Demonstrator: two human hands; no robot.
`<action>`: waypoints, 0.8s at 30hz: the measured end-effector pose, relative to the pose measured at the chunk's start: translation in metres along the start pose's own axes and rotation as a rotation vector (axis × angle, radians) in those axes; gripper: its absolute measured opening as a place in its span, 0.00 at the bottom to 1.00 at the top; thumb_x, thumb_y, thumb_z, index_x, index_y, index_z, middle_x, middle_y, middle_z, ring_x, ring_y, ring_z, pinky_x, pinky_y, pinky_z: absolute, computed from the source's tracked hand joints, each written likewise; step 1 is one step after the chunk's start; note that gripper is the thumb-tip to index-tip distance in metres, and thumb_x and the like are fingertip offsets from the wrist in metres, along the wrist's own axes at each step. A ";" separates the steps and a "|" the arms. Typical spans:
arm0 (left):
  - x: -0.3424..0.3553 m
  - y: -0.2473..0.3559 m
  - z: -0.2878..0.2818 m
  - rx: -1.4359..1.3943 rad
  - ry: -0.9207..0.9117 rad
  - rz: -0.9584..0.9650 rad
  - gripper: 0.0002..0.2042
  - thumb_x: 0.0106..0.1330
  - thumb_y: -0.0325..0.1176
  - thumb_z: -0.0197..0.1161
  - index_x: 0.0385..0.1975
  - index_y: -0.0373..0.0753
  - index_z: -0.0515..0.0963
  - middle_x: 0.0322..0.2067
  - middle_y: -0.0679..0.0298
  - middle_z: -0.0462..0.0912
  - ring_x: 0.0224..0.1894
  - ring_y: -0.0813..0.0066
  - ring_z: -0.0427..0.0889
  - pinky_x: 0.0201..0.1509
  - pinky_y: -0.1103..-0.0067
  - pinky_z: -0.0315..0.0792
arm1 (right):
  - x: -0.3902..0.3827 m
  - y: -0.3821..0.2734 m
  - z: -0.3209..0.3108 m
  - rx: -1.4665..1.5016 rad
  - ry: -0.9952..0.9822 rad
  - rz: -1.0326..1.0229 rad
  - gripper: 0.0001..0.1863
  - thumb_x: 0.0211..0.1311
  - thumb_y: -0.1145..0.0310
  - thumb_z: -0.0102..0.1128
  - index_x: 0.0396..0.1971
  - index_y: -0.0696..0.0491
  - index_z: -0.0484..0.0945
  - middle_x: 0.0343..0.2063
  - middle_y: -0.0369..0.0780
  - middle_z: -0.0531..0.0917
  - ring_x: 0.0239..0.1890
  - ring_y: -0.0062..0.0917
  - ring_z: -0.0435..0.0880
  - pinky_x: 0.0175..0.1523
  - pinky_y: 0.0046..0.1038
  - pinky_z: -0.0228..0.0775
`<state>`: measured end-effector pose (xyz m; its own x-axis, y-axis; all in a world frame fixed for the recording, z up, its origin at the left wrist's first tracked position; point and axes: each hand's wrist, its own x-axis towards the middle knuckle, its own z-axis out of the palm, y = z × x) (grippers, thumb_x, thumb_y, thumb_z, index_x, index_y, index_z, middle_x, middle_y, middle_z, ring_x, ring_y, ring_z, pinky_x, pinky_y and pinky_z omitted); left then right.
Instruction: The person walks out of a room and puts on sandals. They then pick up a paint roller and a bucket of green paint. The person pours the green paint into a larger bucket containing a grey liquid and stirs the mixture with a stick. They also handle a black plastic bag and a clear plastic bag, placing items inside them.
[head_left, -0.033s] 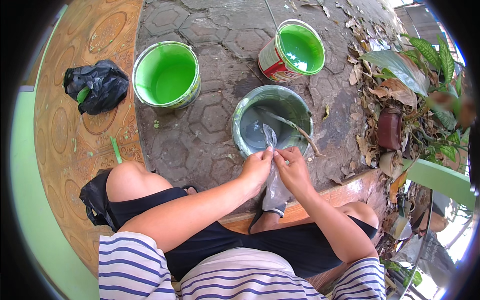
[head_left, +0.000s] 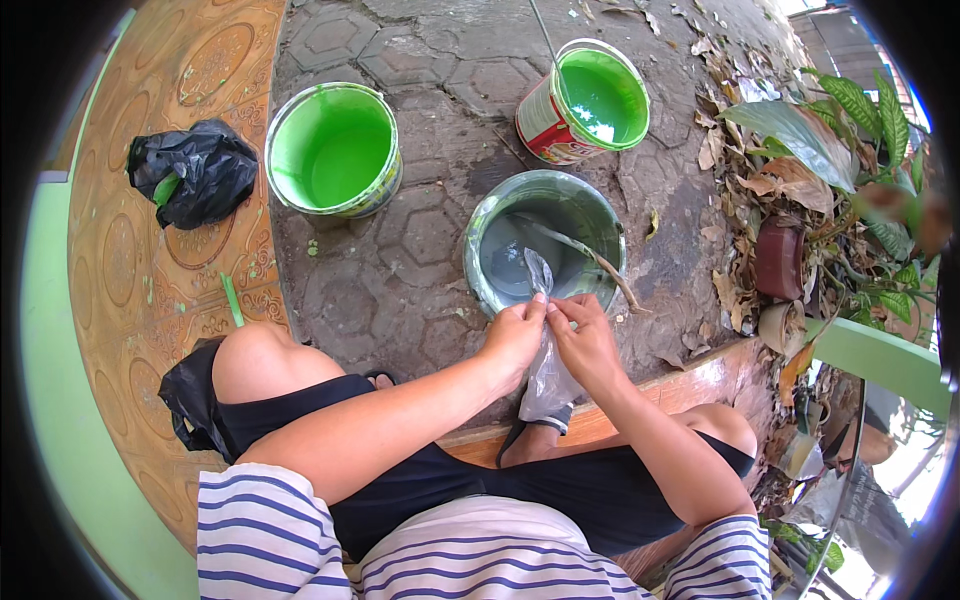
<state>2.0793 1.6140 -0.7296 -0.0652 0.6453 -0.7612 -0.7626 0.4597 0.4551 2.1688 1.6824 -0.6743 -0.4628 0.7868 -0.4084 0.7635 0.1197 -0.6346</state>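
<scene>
A clear plastic bag [head_left: 547, 378] hangs from my fingers, its body below my hands and its twisted top sticking up past them. My left hand [head_left: 514, 336] pinches the gathered neck from the left. From the right, my right hand [head_left: 588, 341] grips the same neck, thumb and fingers together, touching the left fingertips. What the bag holds, if anything, I cannot make out. Just beyond my hands stands a grey bucket [head_left: 477, 270] with grey liquid inside. A stick [head_left: 600, 262] leans in it, its end jutting over the right rim.
Two paint pails stand farther off: one with bright green paint [head_left: 277, 165] at left, one red and white [head_left: 540, 122] with darker green and a thin rod. A black plastic bag [head_left: 200, 175] lies on orange tiles. Potted plants [head_left: 885, 125] and dry leaves line the right side.
The lower part of the clear bag has swung slightly to the left, and its top end has shifted a little. Both hands keep their place and grip.
</scene>
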 end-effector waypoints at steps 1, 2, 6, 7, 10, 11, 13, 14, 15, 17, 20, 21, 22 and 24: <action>0.000 0.002 0.002 -0.004 0.008 -0.013 0.19 0.77 0.43 0.45 0.47 0.32 0.76 0.40 0.63 0.81 0.39 0.80 0.76 0.45 0.81 0.70 | 0.000 0.000 0.000 0.005 -0.018 0.013 0.15 0.63 0.64 0.56 0.42 0.60 0.82 0.40 0.48 0.76 0.46 0.38 0.76 0.53 0.31 0.67; -0.001 0.003 0.002 0.014 0.010 -0.033 0.19 0.77 0.43 0.45 0.47 0.32 0.76 0.40 0.63 0.81 0.39 0.79 0.76 0.45 0.80 0.70 | 0.000 0.001 0.001 0.011 -0.036 0.025 0.16 0.64 0.64 0.54 0.43 0.60 0.81 0.41 0.48 0.76 0.46 0.39 0.76 0.54 0.31 0.67; 0.009 -0.006 -0.001 0.228 0.074 0.042 0.20 0.76 0.44 0.45 0.44 0.32 0.76 0.38 0.61 0.81 0.36 0.77 0.76 0.43 0.78 0.70 | 0.001 0.009 0.003 0.093 -0.102 0.026 0.21 0.66 0.61 0.48 0.45 0.63 0.79 0.43 0.51 0.75 0.47 0.41 0.75 0.55 0.32 0.66; 0.011 -0.006 -0.002 0.318 0.105 0.097 0.20 0.76 0.44 0.45 0.42 0.31 0.77 0.37 0.61 0.81 0.35 0.76 0.76 0.42 0.78 0.70 | 0.002 0.008 0.003 0.085 -0.109 0.022 0.22 0.66 0.59 0.47 0.45 0.63 0.79 0.43 0.51 0.75 0.47 0.41 0.75 0.55 0.32 0.66; 0.010 -0.007 -0.004 0.537 0.172 0.156 0.20 0.75 0.44 0.47 0.36 0.30 0.77 0.30 0.59 0.81 0.32 0.74 0.76 0.39 0.75 0.71 | 0.002 0.004 0.003 0.048 -0.102 0.046 0.25 0.66 0.56 0.45 0.45 0.65 0.78 0.42 0.52 0.74 0.47 0.41 0.75 0.56 0.32 0.65; 0.009 -0.005 -0.003 0.572 0.193 0.200 0.20 0.74 0.44 0.48 0.35 0.30 0.77 0.28 0.58 0.81 0.31 0.72 0.77 0.39 0.73 0.71 | 0.002 0.003 0.004 0.028 -0.080 0.076 0.25 0.66 0.56 0.46 0.45 0.65 0.77 0.41 0.51 0.75 0.47 0.39 0.75 0.55 0.31 0.65; 0.005 0.001 0.001 0.641 0.237 0.289 0.19 0.73 0.42 0.50 0.32 0.30 0.77 0.24 0.55 0.80 0.28 0.68 0.79 0.37 0.71 0.71 | 0.006 0.000 0.001 0.113 -0.174 0.205 0.24 0.66 0.55 0.45 0.46 0.63 0.77 0.41 0.47 0.77 0.46 0.33 0.75 0.53 0.30 0.65; 0.002 0.003 0.002 0.670 0.248 0.311 0.18 0.72 0.41 0.51 0.32 0.31 0.77 0.25 0.53 0.81 0.29 0.64 0.80 0.37 0.70 0.72 | 0.011 -0.004 -0.005 0.217 -0.290 0.303 0.23 0.67 0.55 0.45 0.47 0.60 0.77 0.41 0.44 0.78 0.47 0.29 0.75 0.52 0.29 0.65; -0.002 0.006 0.003 0.700 0.258 0.332 0.16 0.71 0.40 0.51 0.32 0.32 0.77 0.25 0.52 0.81 0.30 0.61 0.81 0.37 0.69 0.72 | 0.014 -0.006 -0.008 0.322 -0.406 0.401 0.23 0.68 0.55 0.45 0.47 0.58 0.77 0.42 0.41 0.79 0.47 0.25 0.75 0.52 0.28 0.65; -0.010 0.012 0.007 0.721 0.253 0.351 0.14 0.68 0.39 0.53 0.32 0.32 0.77 0.28 0.47 0.81 0.33 0.53 0.81 0.39 0.66 0.73 | 0.013 -0.006 -0.007 0.455 -0.387 0.452 0.19 0.68 0.56 0.46 0.44 0.56 0.77 0.41 0.38 0.80 0.45 0.23 0.75 0.50 0.28 0.66; -0.015 0.014 0.010 0.707 0.222 0.345 0.13 0.65 0.37 0.53 0.33 0.31 0.77 0.31 0.41 0.81 0.39 0.42 0.81 0.43 0.60 0.74 | 0.013 -0.002 -0.004 0.603 -0.382 0.493 0.17 0.67 0.59 0.48 0.42 0.56 0.77 0.40 0.37 0.80 0.44 0.21 0.75 0.48 0.27 0.66; -0.014 0.014 0.009 0.712 0.215 0.343 0.13 0.65 0.36 0.53 0.33 0.31 0.77 0.31 0.41 0.81 0.39 0.42 0.81 0.43 0.60 0.74 | 0.013 0.000 -0.004 0.644 -0.384 0.502 0.16 0.67 0.60 0.48 0.42 0.57 0.77 0.40 0.37 0.79 0.43 0.21 0.75 0.48 0.27 0.66; -0.013 0.013 0.008 0.717 0.209 0.340 0.12 0.64 0.36 0.53 0.33 0.31 0.77 0.31 0.41 0.81 0.39 0.42 0.81 0.43 0.60 0.74 | 0.012 -0.001 -0.002 0.663 -0.353 0.511 0.17 0.66 0.60 0.48 0.42 0.58 0.77 0.38 0.37 0.79 0.41 0.21 0.74 0.47 0.26 0.65; -0.012 0.011 0.007 0.741 0.233 0.361 0.11 0.64 0.36 0.55 0.32 0.32 0.77 0.29 0.44 0.82 0.36 0.47 0.82 0.40 0.63 0.74 | 0.010 -0.004 0.005 0.703 -0.292 0.529 0.20 0.64 0.60 0.47 0.43 0.61 0.77 0.35 0.37 0.79 0.37 0.22 0.72 0.45 0.25 0.64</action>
<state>2.0761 1.6157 -0.7126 -0.4157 0.7244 -0.5500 -0.0574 0.5826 0.8107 2.1591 1.6872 -0.6790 -0.3002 0.4388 -0.8469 0.5031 -0.6815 -0.5315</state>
